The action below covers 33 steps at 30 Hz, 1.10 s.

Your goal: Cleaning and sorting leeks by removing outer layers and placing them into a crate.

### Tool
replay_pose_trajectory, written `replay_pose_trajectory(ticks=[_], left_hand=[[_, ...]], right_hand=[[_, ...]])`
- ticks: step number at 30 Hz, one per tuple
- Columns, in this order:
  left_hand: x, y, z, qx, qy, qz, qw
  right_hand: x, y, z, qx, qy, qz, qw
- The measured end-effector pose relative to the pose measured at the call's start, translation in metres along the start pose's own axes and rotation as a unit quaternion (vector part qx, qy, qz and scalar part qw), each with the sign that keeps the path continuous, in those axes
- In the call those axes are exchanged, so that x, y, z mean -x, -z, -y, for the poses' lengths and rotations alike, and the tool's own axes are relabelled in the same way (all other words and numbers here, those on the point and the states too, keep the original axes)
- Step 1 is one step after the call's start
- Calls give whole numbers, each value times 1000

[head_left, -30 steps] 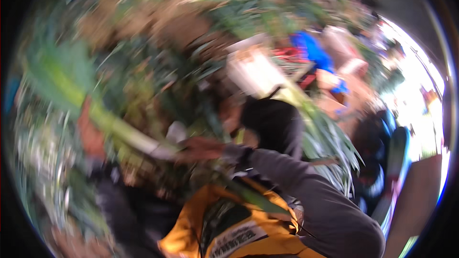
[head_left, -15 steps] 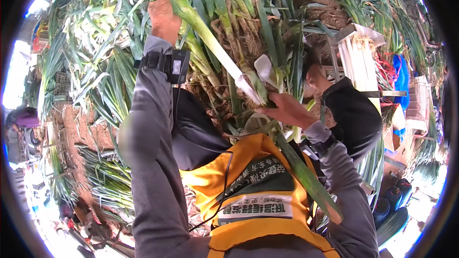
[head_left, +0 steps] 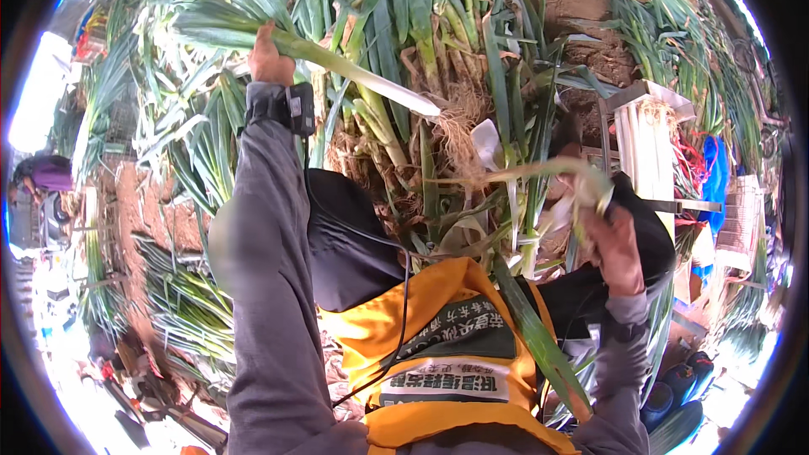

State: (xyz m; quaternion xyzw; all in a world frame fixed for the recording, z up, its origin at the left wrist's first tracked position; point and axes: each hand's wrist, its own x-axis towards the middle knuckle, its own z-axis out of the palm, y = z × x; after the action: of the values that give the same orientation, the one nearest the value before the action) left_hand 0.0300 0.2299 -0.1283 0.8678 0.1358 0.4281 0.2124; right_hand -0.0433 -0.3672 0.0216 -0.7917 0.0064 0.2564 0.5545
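Observation:
My left hand (head_left: 271, 59) is closed round the green upper part of a large green onion (head_left: 362, 77). Its white stem slants down to the right and ends in a tuft of pale roots (head_left: 459, 139). Farther right, my right hand (head_left: 617, 248) grips stripped outer leaves (head_left: 586, 190), apart from the stem and smeared by motion. Beneath the held onion lie unpeeled green onions (head_left: 383, 131) with brown roots and dry skins. One long green leaf (head_left: 543, 341) rests across my yellow apron (head_left: 447, 345).
A metal rack (head_left: 653, 94) at the right holds a stack of clean white stems (head_left: 642, 139). Blue cloth (head_left: 714, 173) and a wire crate (head_left: 740, 223) are beyond it. Loose green leaves (head_left: 190, 320) cover the ground at the left. A person in purple (head_left: 50, 173) is at the far left.
My right hand has moved right, away from the stem, with outer leaves in it. The stem's lower end now shows bare white above the roots. My left hand has come slightly lower and left.

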Motion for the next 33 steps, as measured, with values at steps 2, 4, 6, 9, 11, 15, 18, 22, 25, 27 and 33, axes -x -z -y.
replay_pose_trajectory(ticks=[2,4,6,9,11,15,18,22,25,27,33], left_hand=[[-24,38,-19,606,450,-106,648],[-29,46,-56,610,437,-101,653],[-35,44,-91,634,388,-72,666],[-45,33,-143,646,374,-21,664],[-41,41,-182,660,364,-1,657],[-19,52,-178,622,257,107,732],[17,9,-219,325,83,-58,940],[-2,17,-224,604,230,94,757],[-14,52,-264,730,312,163,587],[-15,57,-254,759,299,141,562],[-20,54,-252,722,300,109,613]], right_hand=[[-20,-20,-12,117,270,-70,953],[-47,-44,2,-73,83,33,993],[-109,-42,-56,334,131,122,925],[-127,-63,-40,440,251,121,854],[-137,-72,-4,270,230,132,926],[-128,-121,109,81,297,185,933],[-142,-157,142,-28,369,199,908],[-142,-182,143,-153,348,181,907],[-174,-169,115,-328,279,240,870],[-167,-184,125,-332,287,261,860],[-152,-164,123,-295,347,210,865]])
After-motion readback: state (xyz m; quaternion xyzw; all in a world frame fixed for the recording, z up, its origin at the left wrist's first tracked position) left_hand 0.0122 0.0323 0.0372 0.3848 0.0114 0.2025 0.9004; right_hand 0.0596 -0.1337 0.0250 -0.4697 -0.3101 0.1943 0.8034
